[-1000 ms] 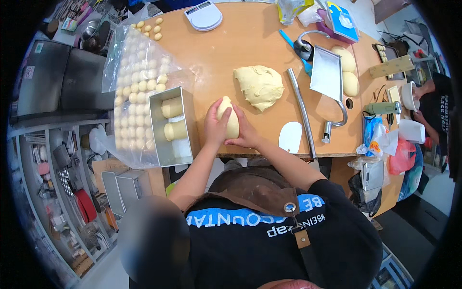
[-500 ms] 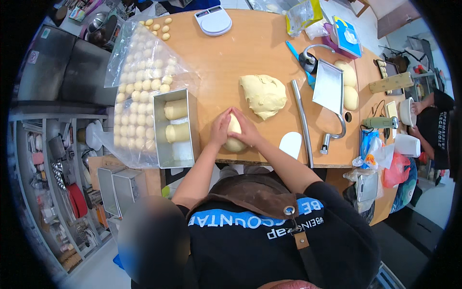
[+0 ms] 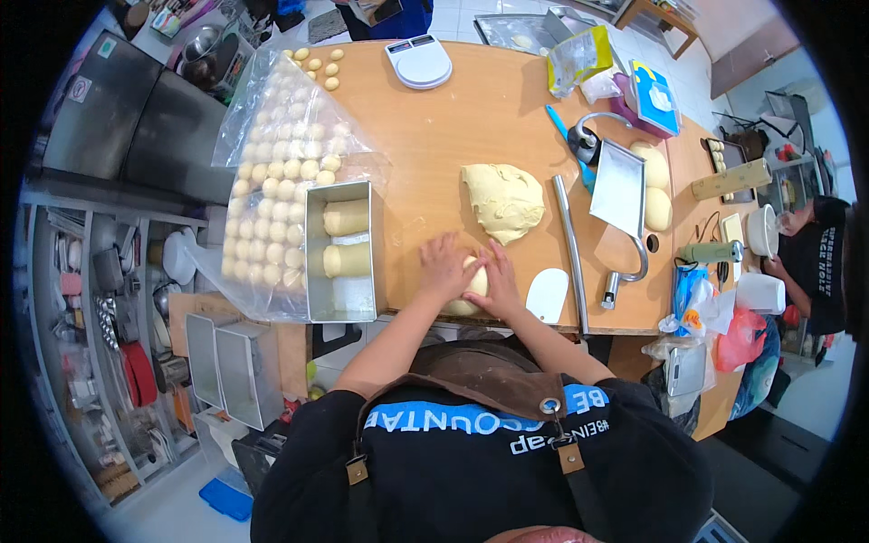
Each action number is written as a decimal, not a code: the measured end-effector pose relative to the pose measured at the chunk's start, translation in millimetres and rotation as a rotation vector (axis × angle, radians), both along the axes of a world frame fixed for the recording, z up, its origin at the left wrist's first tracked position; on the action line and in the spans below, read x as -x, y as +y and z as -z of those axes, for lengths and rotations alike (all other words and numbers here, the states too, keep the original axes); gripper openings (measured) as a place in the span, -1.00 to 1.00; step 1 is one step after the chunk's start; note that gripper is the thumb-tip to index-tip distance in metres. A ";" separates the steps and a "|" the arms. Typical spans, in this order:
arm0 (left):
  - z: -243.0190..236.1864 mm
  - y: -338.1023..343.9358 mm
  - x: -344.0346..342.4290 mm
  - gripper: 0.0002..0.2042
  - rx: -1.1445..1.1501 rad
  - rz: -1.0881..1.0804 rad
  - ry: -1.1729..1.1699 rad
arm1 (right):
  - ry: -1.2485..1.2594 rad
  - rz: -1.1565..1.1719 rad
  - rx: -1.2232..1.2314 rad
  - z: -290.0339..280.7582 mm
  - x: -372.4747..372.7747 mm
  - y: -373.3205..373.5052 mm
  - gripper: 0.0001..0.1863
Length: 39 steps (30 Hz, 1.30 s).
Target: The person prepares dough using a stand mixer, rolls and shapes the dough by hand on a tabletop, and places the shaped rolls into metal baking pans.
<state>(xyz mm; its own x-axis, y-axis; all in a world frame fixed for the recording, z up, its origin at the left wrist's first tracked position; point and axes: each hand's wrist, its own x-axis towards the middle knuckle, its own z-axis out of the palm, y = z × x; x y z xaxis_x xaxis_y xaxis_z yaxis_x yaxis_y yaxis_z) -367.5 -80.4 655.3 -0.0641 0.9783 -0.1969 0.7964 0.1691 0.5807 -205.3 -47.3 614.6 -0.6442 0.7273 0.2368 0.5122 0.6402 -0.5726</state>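
Observation:
At the table's near edge a smooth pale piece of dough (image 3: 474,282) lies between my two hands. My left hand (image 3: 444,265) presses against its left side, fingers stretched forward. My right hand (image 3: 497,279) curves around its right side, and the palms partly hide the dough. Beyond them rests a larger, rough yellow dough mass (image 3: 503,201). Left of my hands stands a long metal loaf pan (image 3: 377,271) with two dough rolls (image 3: 348,261) inside. A white dough scraper (image 3: 548,295) lies right of my right hand.
Many dough balls (image 3: 272,231) under plastic sheeting cover the left side. A white scale (image 3: 419,63) sits at the far edge. Rightward are a metal tube (image 3: 570,253), a metal tray (image 3: 619,190), a dough hook (image 3: 625,276) and large dough pieces (image 3: 658,209). Another person (image 3: 815,262) holds a white bowl.
My hands have parted from their touching fingertips and now lie lower and wider along the dough's sides. The whole view has shifted slightly, with the table lower and further right.

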 end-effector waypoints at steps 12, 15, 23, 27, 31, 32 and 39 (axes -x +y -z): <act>35.7 -37.8 -12.4 -0.28 -0.134 -0.874 -1.671 | 1.033 0.259 1.443 9.9 37.6 -20.1 -0.23; -2.6 -32.4 -4.0 -0.28 0.054 -0.834 -1.884 | 1.220 0.373 1.622 -15.1 35.3 -34.6 -0.37; -137.5 31.2 -8.6 -0.41 -0.082 -0.041 -0.091 | 1.571 0.026 1.983 -66.7 -4.8 23.9 -0.15; -154.4 35.4 35.7 -0.48 -0.706 -0.143 -0.093 | 1.439 0.002 1.565 -114.2 -8.6 108.1 -0.21; -139.4 -10.5 64.3 -0.54 -0.814 -0.277 -0.147 | 1.370 -0.083 1.118 -171.9 7.9 222.5 -0.28; -131.7 -24.7 67.0 -0.54 -0.843 -0.291 -0.126 | 1.409 -0.070 1.046 -174.2 16.7 246.8 -0.32; -117.5 -99.9 57.7 -0.54 -0.821 -0.417 0.015 | 0.208 0.418 0.404 -69.9 57.7 324.0 -0.32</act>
<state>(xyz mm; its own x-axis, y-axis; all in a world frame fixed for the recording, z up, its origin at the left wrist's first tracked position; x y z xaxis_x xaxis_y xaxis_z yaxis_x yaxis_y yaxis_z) -425.1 -180.3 772.8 -0.4400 0.7078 0.5527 0.7721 -0.0161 0.6353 -263.0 276.7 684.6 -0.2554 0.9666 -0.0199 0.5246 0.1213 -0.8426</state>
